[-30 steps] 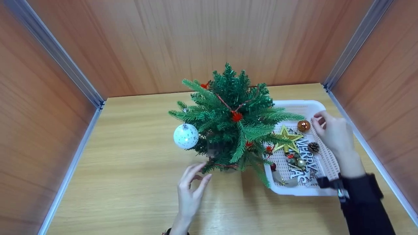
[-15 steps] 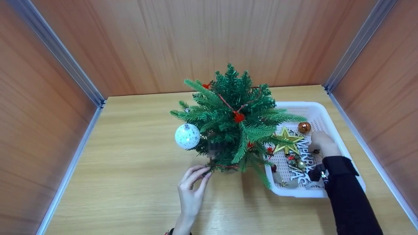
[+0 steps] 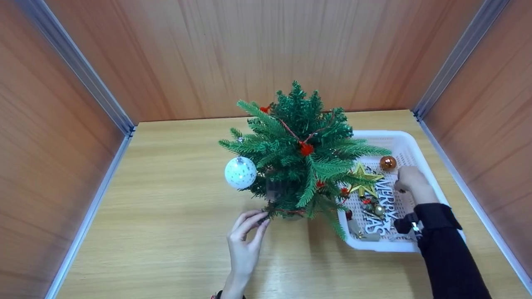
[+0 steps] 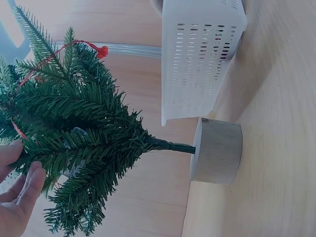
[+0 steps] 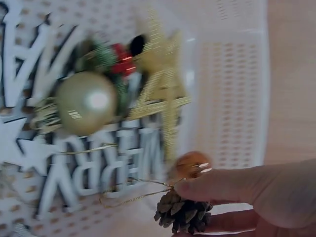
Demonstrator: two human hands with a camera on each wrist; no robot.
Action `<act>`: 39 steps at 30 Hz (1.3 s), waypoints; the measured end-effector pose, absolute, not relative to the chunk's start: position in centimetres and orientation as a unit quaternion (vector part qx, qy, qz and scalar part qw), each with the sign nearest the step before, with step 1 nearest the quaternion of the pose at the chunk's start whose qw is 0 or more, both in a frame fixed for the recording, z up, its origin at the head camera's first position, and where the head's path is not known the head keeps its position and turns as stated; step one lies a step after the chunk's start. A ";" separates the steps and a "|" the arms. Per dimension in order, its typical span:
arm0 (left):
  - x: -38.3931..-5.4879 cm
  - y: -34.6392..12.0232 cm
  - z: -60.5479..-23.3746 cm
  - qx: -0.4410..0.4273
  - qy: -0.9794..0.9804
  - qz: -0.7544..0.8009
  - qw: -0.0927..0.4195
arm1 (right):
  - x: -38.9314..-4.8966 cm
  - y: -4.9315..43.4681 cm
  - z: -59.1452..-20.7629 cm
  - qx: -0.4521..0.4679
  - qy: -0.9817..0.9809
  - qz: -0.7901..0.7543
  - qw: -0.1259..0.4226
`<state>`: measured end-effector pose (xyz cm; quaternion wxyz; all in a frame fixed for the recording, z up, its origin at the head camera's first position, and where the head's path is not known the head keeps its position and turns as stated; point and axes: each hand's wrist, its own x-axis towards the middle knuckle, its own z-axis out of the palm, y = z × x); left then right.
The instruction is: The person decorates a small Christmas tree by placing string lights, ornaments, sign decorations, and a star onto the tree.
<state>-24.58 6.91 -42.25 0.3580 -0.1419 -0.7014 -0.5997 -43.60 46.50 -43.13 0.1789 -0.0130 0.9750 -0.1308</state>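
A small green artificial Christmas tree point(image 3: 291, 166) stands mid-table on a round base point(image 4: 217, 152). At its lower front my left hand point(image 3: 245, 245) pinches a branch tip between thumb and fingers. My right hand point(image 3: 415, 185) is inside the white basket point(image 3: 386, 133), with thumb and fingers pinching a pine cone point(image 5: 183, 213) that has a gold string loop. The head view mostly hides this cone behind the hand. Close by lie an orange ball point(image 3: 388, 163) and a gold star point(image 3: 363, 181). From the tree's left side hangs a white ball ornament point(image 3: 240, 172).
More ornaments lie in the basket: white "MERRY" lettering point(image 3: 386, 199), a pale gold ball point(image 5: 87, 103) and grey ribbon pieces. Tree branches overhang the basket's left rim. A red garland point(image 4: 101, 52) winds round the tree. Wooden panels point(image 3: 266, 58) enclose the table at back and sides.
My right hand has moved left and down from beside the basket's right rim and taken hold of the pine cone. My left fingers have come together on the branch tip.
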 end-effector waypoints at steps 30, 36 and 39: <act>-21.9 11.3 -38.1 -0.345 -0.643 -0.499 0.468 | -20.6 31.8 -35.4 -0.170 0.618 -0.708 -0.297; -21.5 13.2 -36.9 -0.385 -0.641 -0.517 0.417 | -20.3 30.5 -35.1 -0.174 0.613 -0.714 -0.292; -21.7 13.8 -36.9 -0.380 -0.647 -0.522 0.406 | -20.3 30.3 -35.3 -0.176 0.609 -0.720 -0.284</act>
